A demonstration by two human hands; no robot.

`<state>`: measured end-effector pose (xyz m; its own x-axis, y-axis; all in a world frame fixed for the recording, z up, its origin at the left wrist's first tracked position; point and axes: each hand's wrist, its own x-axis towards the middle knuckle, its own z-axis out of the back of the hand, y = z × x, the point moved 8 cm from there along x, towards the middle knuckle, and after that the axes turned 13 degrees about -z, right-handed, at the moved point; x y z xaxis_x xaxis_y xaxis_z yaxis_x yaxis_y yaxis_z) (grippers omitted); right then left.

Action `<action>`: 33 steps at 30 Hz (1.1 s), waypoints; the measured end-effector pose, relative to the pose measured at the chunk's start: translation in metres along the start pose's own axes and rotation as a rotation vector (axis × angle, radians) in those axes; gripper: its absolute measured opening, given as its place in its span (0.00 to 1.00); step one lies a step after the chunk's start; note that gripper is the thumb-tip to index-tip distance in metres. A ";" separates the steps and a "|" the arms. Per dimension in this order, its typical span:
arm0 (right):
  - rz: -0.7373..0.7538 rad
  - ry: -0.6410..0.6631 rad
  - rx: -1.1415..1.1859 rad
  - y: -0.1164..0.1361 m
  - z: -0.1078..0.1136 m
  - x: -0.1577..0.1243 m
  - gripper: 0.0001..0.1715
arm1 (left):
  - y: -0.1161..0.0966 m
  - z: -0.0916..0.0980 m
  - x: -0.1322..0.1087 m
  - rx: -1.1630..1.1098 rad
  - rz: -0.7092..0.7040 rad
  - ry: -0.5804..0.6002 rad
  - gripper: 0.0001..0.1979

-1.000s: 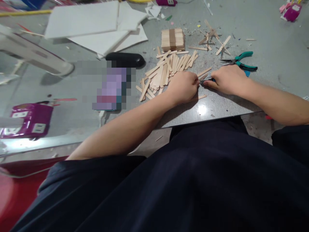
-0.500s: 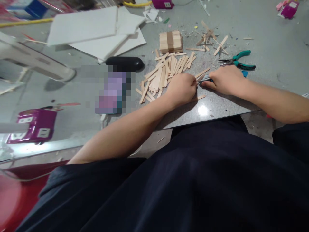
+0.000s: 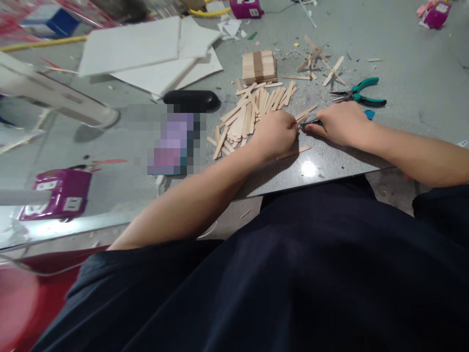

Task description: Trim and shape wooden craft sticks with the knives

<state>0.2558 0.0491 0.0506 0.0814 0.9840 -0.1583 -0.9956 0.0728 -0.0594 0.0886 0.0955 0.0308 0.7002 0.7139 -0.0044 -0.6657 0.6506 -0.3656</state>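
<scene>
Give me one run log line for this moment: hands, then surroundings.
right hand: holds dark-tipped tool | left hand: at tool's tip, contents unclear | nearby: loose wooden sticks, banded stick bundle, green-handled pliers

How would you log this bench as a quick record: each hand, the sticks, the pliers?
Left hand: closed beside the tip of a small tool; anything held is hidden
Right hand: gripping that tool, type unclear
Loose sticks: piled beside the left hand
Stick bundle: brown-banded, beyond the pile
Pliers: lying beyond the right hand, teal-and-black handles
</scene>
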 end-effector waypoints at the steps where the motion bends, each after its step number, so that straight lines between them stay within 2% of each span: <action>1: 0.001 0.001 -0.005 0.001 0.000 -0.001 0.44 | 0.001 0.000 0.000 -0.011 0.002 -0.011 0.15; 4: 0.015 -0.005 -0.009 0.002 0.002 -0.001 0.47 | 0.004 0.000 0.001 -0.027 0.010 -0.030 0.14; 10: 0.015 -0.004 0.011 -0.001 0.000 -0.001 0.45 | 0.003 0.003 0.000 -0.073 0.005 -0.048 0.14; 17: -0.003 -0.059 0.005 -0.003 0.006 -0.005 0.45 | 0.010 0.003 -0.001 -0.384 0.041 -0.165 0.14; 22: -0.008 -0.085 -0.016 -0.006 0.013 -0.007 0.48 | 0.011 0.005 0.000 -0.499 0.056 -0.229 0.14; 33: -0.024 -0.118 0.032 -0.011 0.023 -0.009 0.46 | 0.006 0.006 0.001 -0.686 0.036 -0.238 0.12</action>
<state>0.2653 0.0436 0.0754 0.1009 0.9941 -0.0398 -0.9946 0.0998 -0.0300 0.0836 0.1014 0.0340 0.5542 0.8194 0.1468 -0.3205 0.3728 -0.8708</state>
